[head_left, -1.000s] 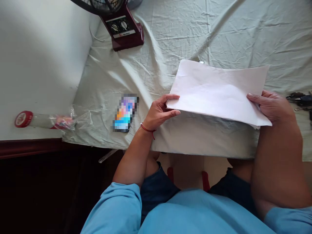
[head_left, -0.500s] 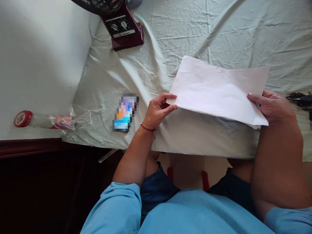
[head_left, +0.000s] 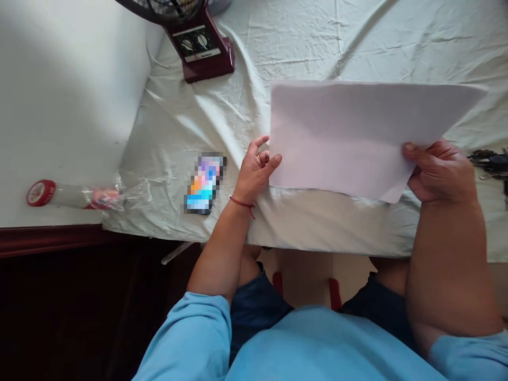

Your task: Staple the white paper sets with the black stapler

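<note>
— What are your hands doing at this moment?

— Your right hand (head_left: 440, 172) is gripping the white sheet of paper (head_left: 349, 135) at its near right corner: the thumb is lying on top of the sheet and the other fingers are curling under it. Your left hand (head_left: 256, 174) is resting at the left edge of the same sheet, with the fingers loosely bent and a little apart; I cannot tell if they are pinching the edge or only touching it.

— And where is the paper lying?

— It is not lying. You are holding it lifted above the pale cloth (head_left: 317, 227), and it is spreading away from your fingers to the far side.

— What is lying around the hands?

— Just beside your left fingers, on the outer side, a phone (head_left: 204, 182) is lying on the cloth. Beyond your right fingers, some dark keys (head_left: 490, 161) are showing at the edge. Farther from your left fingers, a bottle with a red cap (head_left: 71, 196) is lying on its side, and far ahead of them the dark red base of a fan (head_left: 202, 47) is standing.
</note>
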Action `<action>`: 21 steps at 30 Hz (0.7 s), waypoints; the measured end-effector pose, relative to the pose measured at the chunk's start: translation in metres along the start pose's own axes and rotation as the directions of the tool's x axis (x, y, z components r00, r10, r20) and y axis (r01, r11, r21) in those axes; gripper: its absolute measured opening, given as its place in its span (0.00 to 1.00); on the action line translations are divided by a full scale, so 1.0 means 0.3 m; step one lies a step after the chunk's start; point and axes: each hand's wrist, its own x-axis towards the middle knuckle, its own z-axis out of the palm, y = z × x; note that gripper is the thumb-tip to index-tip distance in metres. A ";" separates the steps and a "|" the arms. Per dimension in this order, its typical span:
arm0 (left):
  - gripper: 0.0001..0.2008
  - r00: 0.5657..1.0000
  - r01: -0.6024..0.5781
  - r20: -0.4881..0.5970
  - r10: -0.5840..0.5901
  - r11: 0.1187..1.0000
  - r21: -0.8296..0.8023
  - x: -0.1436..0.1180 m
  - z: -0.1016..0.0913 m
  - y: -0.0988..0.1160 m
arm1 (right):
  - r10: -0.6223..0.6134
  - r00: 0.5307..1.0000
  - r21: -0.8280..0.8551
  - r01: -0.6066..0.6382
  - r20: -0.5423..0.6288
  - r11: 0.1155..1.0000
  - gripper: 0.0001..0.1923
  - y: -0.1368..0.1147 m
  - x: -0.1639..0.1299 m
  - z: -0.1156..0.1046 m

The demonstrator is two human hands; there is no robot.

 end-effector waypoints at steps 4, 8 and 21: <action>0.32 0.998 0.008 0.065 -0.007 1.000 -0.002 -0.011 0.020 0.040 | -0.102 0.995 0.018 0.102 -0.005 0.995 0.14 -0.019 -0.011 0.035; 0.24 0.985 -0.163 -0.054 0.165 0.986 0.039 -0.015 0.026 0.060 | -0.282 0.957 0.020 0.284 -0.064 0.959 0.08 -0.039 -0.018 0.068; 0.31 0.992 -0.123 0.018 0.121 0.983 0.137 -0.019 0.015 0.052 | -0.181 0.983 -0.109 0.176 -0.042 0.978 0.12 -0.010 -0.036 0.056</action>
